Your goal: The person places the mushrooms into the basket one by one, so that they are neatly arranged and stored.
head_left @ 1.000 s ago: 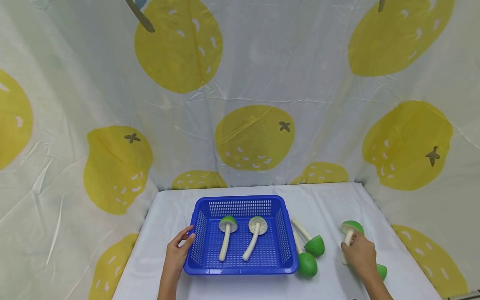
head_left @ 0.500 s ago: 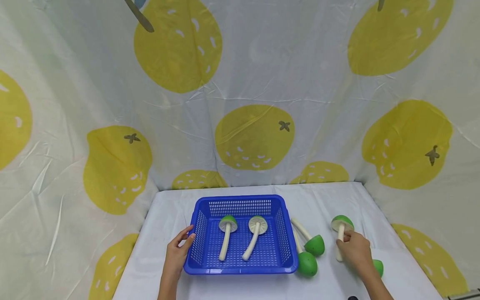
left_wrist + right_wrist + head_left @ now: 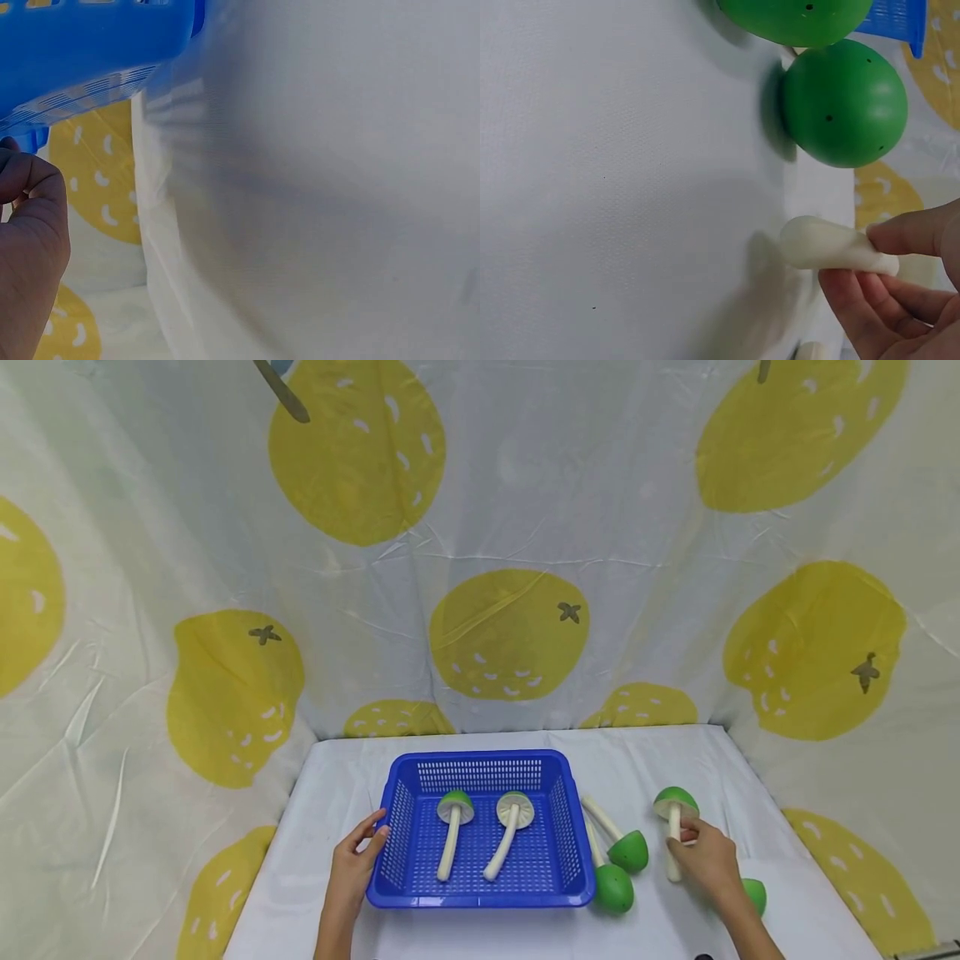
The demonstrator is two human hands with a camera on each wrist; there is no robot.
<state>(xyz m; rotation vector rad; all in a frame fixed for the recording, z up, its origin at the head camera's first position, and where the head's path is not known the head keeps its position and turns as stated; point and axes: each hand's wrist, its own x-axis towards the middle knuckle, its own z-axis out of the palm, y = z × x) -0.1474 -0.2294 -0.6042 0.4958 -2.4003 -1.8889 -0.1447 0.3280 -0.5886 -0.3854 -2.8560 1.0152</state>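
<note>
My right hand (image 3: 708, 858) pinches the white stem of a green-capped toy mushroom (image 3: 675, 810) between thumb and fingers, cap pointing away. In the right wrist view the stem (image 3: 829, 244) lies between the thumb and fingertips, over the white cloth. On the left, my left hand (image 3: 350, 864) holds the left rim of a blue plastic basket (image 3: 480, 902), its thumb and fingers at the edge. Two similar mushrooms lie inside the basket, one on the left (image 3: 453, 835) and one on the right (image 3: 508, 835).
Two more mushrooms, a nearer one (image 3: 613, 889) and a farther one (image 3: 628, 852), lie against the basket's right side. Another green cap (image 3: 754, 895) shows behind the right wrist. White cloth (image 3: 660, 760) covers the table; lemon-printed curtains (image 3: 510, 635) enclose it.
My right hand has moved left with the mushroom, whose cap is now farther from the green cap by the wrist. Left hand and basket stay in place.
</note>
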